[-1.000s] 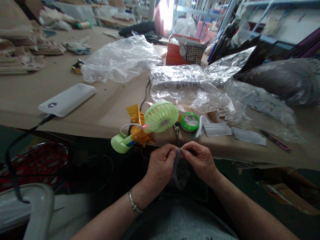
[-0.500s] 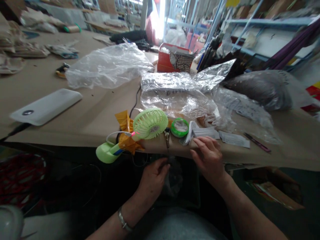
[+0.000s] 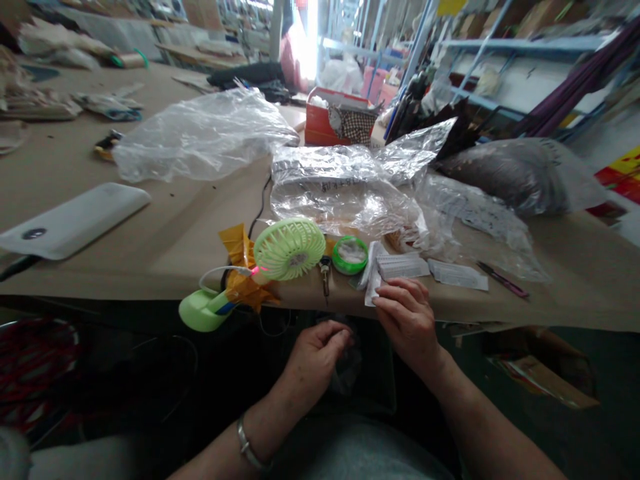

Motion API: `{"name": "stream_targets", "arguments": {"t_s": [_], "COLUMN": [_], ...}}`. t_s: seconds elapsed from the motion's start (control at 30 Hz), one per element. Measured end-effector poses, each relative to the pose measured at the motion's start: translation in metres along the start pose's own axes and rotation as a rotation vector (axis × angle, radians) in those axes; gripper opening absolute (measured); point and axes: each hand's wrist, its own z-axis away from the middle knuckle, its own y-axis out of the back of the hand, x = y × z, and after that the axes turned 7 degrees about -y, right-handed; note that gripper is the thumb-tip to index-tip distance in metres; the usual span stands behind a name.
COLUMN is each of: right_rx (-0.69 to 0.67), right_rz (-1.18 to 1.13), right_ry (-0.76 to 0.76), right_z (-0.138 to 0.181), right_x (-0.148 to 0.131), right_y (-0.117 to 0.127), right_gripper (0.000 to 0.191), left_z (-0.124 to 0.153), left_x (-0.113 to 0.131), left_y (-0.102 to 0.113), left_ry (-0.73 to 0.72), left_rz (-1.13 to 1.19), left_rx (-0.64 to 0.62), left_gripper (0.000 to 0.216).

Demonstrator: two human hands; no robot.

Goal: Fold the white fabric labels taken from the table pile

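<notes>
Left hand (image 3: 320,353): just off the table edge, thumb and index pressed together, other fingers curled in. Can't tell if anything is in the pinch; light's poor down there. Some clear plastic (image 3: 349,377) sits in the dark below it.

Right hand (image 3: 407,320): at the table edge, fingers half bent, fingertips at the near end of the folded slip (image 3: 373,265). Looks like contact; thumb side is hidden, so can't call it a grip.

Folded slip is on the table (image 3: 175,240) near the edge, just right of the green tub (image 3: 350,255). Printed slips (image 3: 404,265) lie flat right beside it, second batch (image 3: 459,275) further right, then the pink tool (image 3: 503,280). Left of the tub: metal piece (image 3: 325,277), then the fan (image 3: 290,250), tilted, with yellow tape (image 3: 235,243) around its handle.
</notes>
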Motion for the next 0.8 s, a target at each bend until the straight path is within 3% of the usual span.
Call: {"name": "stream_targets", "arguments": {"t_s": [0.13, 0.23, 0.4, 0.57, 0.67, 0.8], "right_rx": [-0.071, -0.132, -0.164, -0.174, -0.209, -0.132], "right_rz": [-0.143, -0.184, -0.101, 0.311, 0.4, 0.291], "right_ry": [0.056, 0.094, 0.032, -0.173, -0.171, -0.128], "right_z": [0.014, 0.024, 0.019, 0.003, 0.004, 0.011], "right_x": [-0.023, -0.038, -0.02, 0.018, 0.025, 0.029], "right_y": [0.009, 0.014, 0.019, 0.018, 0.015, 0.014], "right_gripper": [0.012, 0.012, 0.024, 0.047, 0.038, 0.022], "left_z": [-0.001, -0.004, -0.008, -0.003, 0.0, 0.002], "left_x": [0.014, 0.018, 0.013, 0.01, 0.011, 0.014], "left_y": [-0.015, -0.023, -0.025, -0.021, -0.021, -0.021], "left_ry": [0.192, 0.218, 0.288, 0.312, 0.314, 0.357], "left_rz": [0.504, 0.687, 0.618, 0.472, 0.46, 0.457], "left_rx": [-0.135, -0.126, -0.035, -0.016, -0.017, 0.016], "left_gripper": [0.024, 0.019, 0.009, 0.012, 0.013, 0.01]}}
